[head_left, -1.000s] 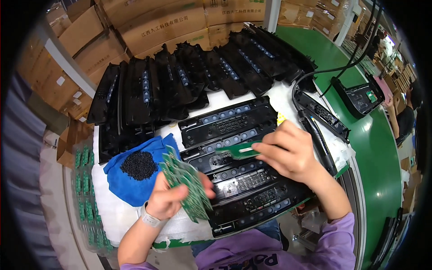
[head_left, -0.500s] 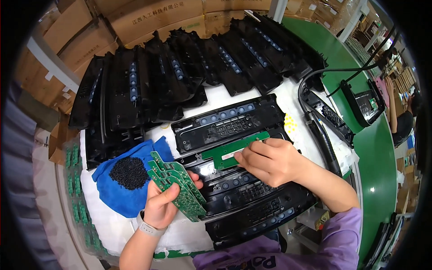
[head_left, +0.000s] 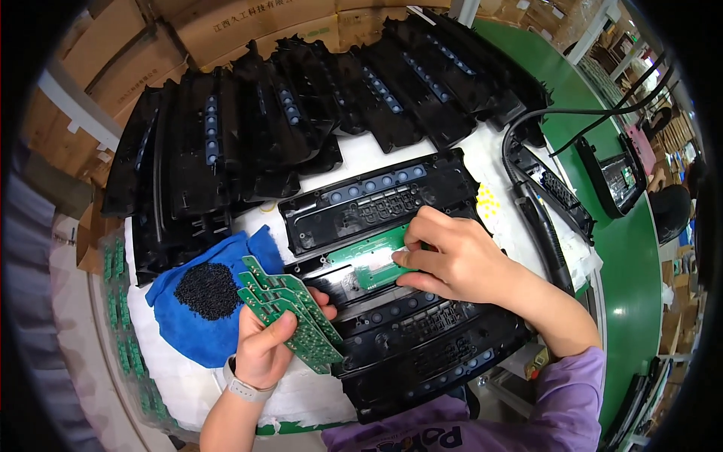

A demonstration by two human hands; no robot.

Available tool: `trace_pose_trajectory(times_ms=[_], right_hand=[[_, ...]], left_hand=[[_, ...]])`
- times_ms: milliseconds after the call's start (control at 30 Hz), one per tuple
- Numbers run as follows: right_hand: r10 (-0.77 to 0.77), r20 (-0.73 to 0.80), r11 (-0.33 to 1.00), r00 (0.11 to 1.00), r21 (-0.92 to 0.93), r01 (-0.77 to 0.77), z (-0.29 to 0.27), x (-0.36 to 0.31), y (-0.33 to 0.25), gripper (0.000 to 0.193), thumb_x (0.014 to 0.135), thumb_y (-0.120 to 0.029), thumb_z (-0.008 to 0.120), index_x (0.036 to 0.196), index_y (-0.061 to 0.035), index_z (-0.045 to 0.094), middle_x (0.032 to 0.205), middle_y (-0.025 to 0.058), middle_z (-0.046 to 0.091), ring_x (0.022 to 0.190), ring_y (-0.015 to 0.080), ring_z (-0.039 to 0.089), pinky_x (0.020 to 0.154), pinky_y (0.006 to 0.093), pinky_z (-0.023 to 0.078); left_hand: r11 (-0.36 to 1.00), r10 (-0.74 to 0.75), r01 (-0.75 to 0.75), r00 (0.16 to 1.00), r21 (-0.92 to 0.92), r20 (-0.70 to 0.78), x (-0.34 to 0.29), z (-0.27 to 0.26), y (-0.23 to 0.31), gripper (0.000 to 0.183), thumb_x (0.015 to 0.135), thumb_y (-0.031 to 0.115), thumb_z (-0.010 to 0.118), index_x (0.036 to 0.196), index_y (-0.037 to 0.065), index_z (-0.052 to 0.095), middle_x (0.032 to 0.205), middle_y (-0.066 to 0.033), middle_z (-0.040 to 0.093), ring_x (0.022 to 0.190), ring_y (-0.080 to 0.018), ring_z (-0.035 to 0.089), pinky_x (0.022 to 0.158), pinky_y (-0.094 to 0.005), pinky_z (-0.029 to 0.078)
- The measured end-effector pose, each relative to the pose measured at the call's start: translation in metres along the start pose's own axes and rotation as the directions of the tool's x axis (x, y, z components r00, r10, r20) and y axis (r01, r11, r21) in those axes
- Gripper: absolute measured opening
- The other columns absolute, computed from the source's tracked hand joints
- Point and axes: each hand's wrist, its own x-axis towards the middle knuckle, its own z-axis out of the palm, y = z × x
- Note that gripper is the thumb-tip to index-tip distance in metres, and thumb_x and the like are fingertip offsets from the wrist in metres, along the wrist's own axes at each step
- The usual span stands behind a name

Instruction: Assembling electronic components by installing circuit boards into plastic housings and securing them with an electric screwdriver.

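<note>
The right hand (head_left: 452, 258) pinches a flat green circuit board (head_left: 373, 262) lying to its left, long axis along the black plastic panel (head_left: 340, 279) beneath; the left hand (head_left: 260, 348), less near, clamps stacked green boards (head_left: 295, 320).

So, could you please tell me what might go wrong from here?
The fanned circuit boards in the left hand might slip. A bump could scatter the small black parts heaped on the nearby blue cloth. The single board at the right hand might sit crooked on the black panel.
</note>
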Motion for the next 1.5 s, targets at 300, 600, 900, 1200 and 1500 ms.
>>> trace_pose_trajectory(times_ms=[300,600,900,1200,1500], right_hand=[[-0.037,-0.007,0.994,0.999,-0.104,0.036,-0.003,-0.010,-0.003,0.024,0.057,-0.013,0.073,0.076,-0.0030,0.062,0.080,0.0051,0.049,0.077,0.0212,0.051,0.058,0.0316,0.047],[0.075,-0.001,0.904,0.997,0.422,-0.068,0.016,0.041,-0.082,0.023,0.075,-0.024,0.060,0.069,-0.0023,0.061,0.072,0.0130,0.058,0.069,0.0319,0.060,0.059,0.0402,0.049],[0.206,-0.336,0.872,0.919,0.489,-0.016,0.032,0.060,-0.099,0.015,0.071,-0.013,0.059,0.066,-0.0003,0.064,0.060,0.0143,0.060,0.057,0.0317,0.060,0.056,0.0394,0.049],[0.388,-0.470,0.838,0.793,0.537,-0.092,-0.002,0.038,-0.086,0.013,0.076,-0.012,0.062,0.071,0.0001,0.064,0.063,0.0119,0.061,0.058,0.0222,0.061,0.055,0.0310,0.047],[-0.194,-0.369,0.949,0.909,-0.307,0.078,-0.060,-0.061,-0.063,0.021,0.065,-0.003,0.070,0.084,0.0024,0.065,0.068,0.0071,0.056,0.059,0.0205,0.053,0.048,0.0299,0.042]], left_hand=[[0.999,0.054,-0.054,0.999,-0.006,0.000,0.003,-0.002,-0.007,0.038,0.085,0.018,0.058,0.116,-0.001,0.046,0.109,-0.0226,0.055,0.098,-0.0343,0.059,0.086,-0.0444,0.050],[0.963,0.140,-0.133,0.990,-0.234,0.013,-0.019,-0.014,0.004,0.048,0.094,0.025,0.039,0.135,-0.001,0.033,0.137,-0.0134,0.038,0.123,-0.0301,0.038,0.104,-0.0462,0.027],[0.876,0.232,-0.271,0.962,-0.399,-0.145,-0.018,-0.001,0.007,0.042,0.095,0.028,0.042,0.129,0.002,0.042,0.123,-0.0124,0.053,0.113,-0.0258,0.051,0.100,-0.0439,0.037],[0.906,0.223,-0.106,0.942,-0.409,0.250,-0.028,-0.035,0.015,0.044,0.099,0.028,0.033,0.137,0.005,0.033,0.129,-0.0172,0.049,0.116,-0.0278,0.050,0.101,-0.0439,0.039],[0.915,0.069,-0.112,0.990,-0.388,-0.123,-0.017,-0.013,0.000,0.033,0.094,0.031,0.044,0.108,0.003,0.056,0.102,-0.0145,0.062,0.089,-0.0244,0.062,0.075,-0.0408,0.053]])
